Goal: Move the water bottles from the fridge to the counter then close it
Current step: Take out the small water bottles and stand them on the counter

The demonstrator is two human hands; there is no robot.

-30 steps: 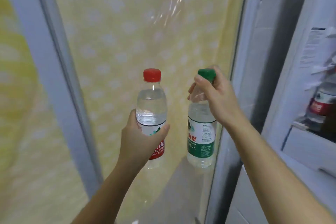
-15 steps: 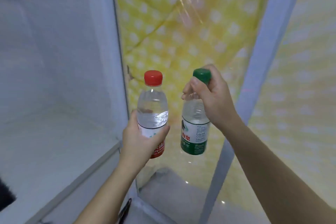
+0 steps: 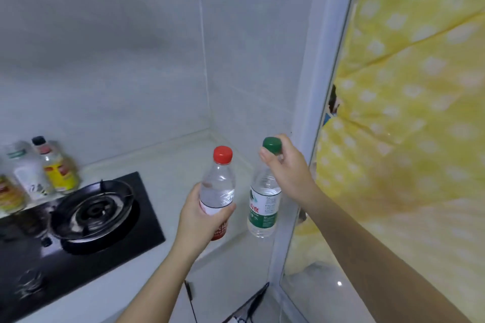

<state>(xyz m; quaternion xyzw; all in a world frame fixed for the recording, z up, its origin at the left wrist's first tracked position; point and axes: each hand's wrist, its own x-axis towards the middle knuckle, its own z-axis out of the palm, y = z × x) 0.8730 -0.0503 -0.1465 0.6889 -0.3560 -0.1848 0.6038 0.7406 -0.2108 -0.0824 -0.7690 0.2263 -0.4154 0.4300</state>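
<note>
- Far left, three sauce bottles stand in a cluster at the back of the counter, against the tiled wall. The clearest has a black cap and a yellow label. The leftmost is cut off by the picture's edge.
- Just in front of them a black glass hob is set into the counter, with one round burner under its pan support.
- Right of the hob the pale counter runs into the corner where two tiled walls meet.
- The left hand reaches up from below and grasps the red-cap bottle — fingers and thumb wrapped round its labelled lower half. The bottle is upright and held in the air over the counter's right part, near the hob's right edge but apart from it.
- Just right of it, not touching, the green-cap bottle hangs nearly upright, with a green-and-white label. Its base is in the air in front of the counter's front edge.
- The right hand grips this bottle at the top — fingers curled round the neck, with the cap showing above the thumb.
- Behind that hand a pale upright frame runs from top to bottom.
- Far right, past the frame, hangs a yellow curtain with white spots, creased and bunched.
</note>
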